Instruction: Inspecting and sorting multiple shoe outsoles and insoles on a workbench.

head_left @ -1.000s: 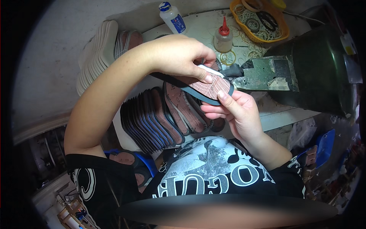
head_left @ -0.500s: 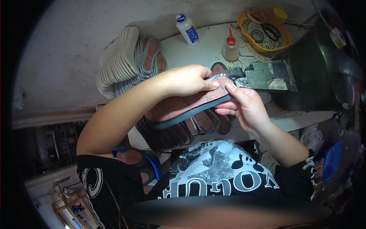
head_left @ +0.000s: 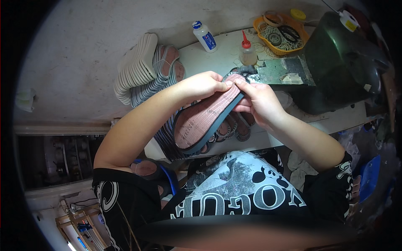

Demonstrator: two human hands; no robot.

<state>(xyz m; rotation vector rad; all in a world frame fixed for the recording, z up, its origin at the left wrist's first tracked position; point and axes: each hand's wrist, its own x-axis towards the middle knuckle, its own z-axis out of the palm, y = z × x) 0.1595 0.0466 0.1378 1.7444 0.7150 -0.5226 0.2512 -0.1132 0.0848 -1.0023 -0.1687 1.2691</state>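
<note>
Between both hands I hold a sandal sole (head_left: 197, 121) with a ribbed pinkish-brown top and a dark edge. Its wide heel end points down toward me and left, and the narrower toe end points up right. My left hand (head_left: 211, 83) is closed at the toe end, with its thumb pressed on the top face. Closed around the opposite edge near the toe, my right hand (head_left: 263, 100) has its thumb on top and fingers underneath. Just beyond the toe, a dark fitting adjoins a worn green metal plate (head_left: 280, 72). Whatever the fingers do underneath is hidden.
A row of sandals (head_left: 230, 127) lies beneath the held one. Stacked pale soles (head_left: 135, 62) and bundled brown soles (head_left: 168, 60) stand left. Behind are a blue-capped white bottle (head_left: 205, 37), a red-nozzled bottle (head_left: 248, 55), an orange basket (head_left: 281, 51) and a dark green container (head_left: 343, 62).
The sole has tilted so its heel end hangs lower and more of the top face shows. Both hands keep hold at the toe end, and the whole view has shifted slightly.
</note>
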